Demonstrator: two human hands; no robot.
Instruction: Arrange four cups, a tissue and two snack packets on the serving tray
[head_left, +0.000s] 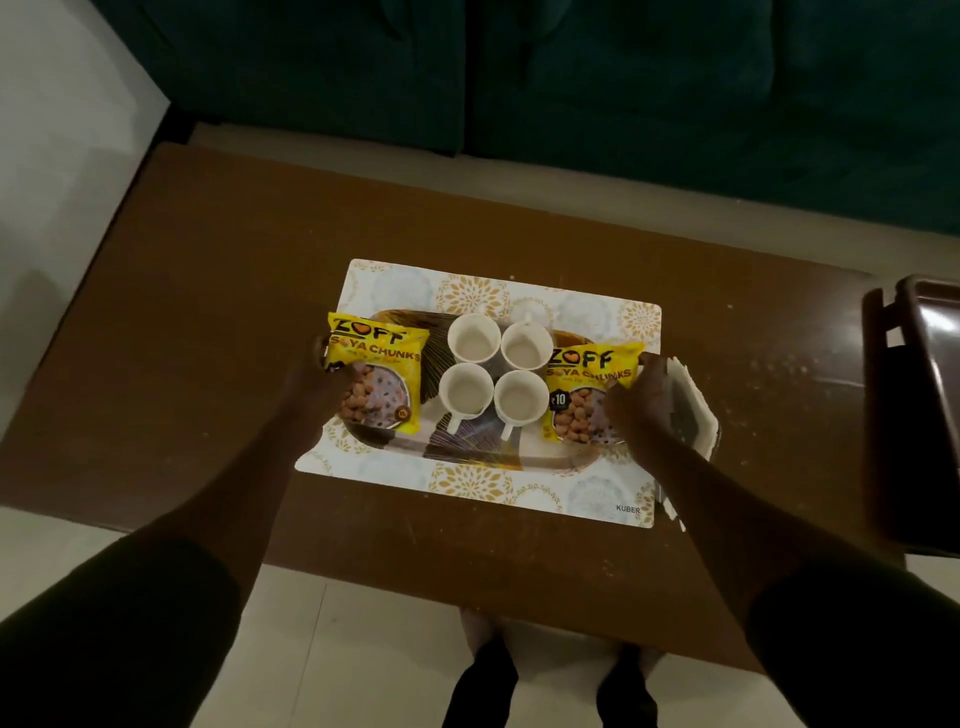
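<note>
Dark green sofa cushions (623, 78) filled the far side of the room, and before them stood a brown bench (208, 312) on a pale tiled floor (322, 649). On the bench lay a white placemat (587, 493) with gold floral marks, and on the placemat sat the oval serving tray (467, 444). Four white cups (493, 374) stood upright in a close two-by-two cluster at the tray's middle, rims nearly touching, the near pair with handles pointing toward the person. A yellow snack packet (376, 379) lay on the tray's left end, and a second yellow snack packet (587, 389) lay on its right end. The left hand (324, 387) was at the left end of the tray, fingers curled against the packet's edge there; I could not tell how firmly it gripped. The right hand (641, 400) was closed around the right end of the tray, touching the second packet. A white tissue (693, 400) showed just beyond that hand, at the tray's right edge, partly hidden. A dark brown plastic chair (919, 405) stood at the bench's right side.
</note>
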